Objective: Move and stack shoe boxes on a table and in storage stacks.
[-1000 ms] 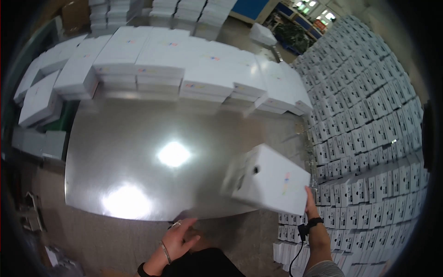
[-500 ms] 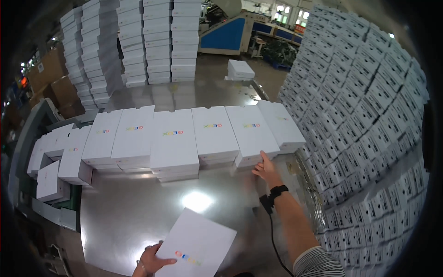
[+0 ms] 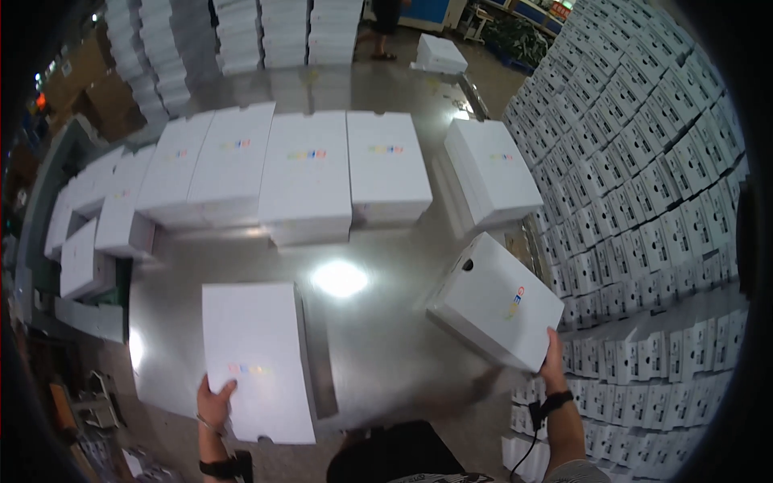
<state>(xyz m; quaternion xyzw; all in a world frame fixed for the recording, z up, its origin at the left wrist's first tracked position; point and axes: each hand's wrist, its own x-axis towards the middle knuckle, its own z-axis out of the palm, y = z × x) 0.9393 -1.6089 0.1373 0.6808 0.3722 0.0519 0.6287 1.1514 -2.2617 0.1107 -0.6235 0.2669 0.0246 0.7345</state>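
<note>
My left hand (image 3: 214,402) grips the left long side of a white shoebox-like carton (image 3: 258,338), thumb on its lid and fingers underneath or behind, hidden. This carton has a small coloured print and lies near the table's front edge. At the right, my right hand (image 3: 552,358) is closed on the near right corner of a second white carton (image 3: 495,310), which is turned askew and has a dark notch at its far end. Whether that carton is lifted or touches the metal table (image 3: 378,338) I cannot tell.
Several white cartons (image 3: 306,177) stand in a row across the table, with a gap before the rightmost carton (image 3: 495,169). A tall wall of stacked cartons (image 3: 628,161) rises along the right. More stacks (image 3: 282,32) stand behind the table. A person's legs (image 3: 386,28) show at the back.
My right hand has pulled a carton out of the row, toward me and to the right, leaving a gap. My left hand's carton has moved left and straightened. The view has tilted down.
</note>
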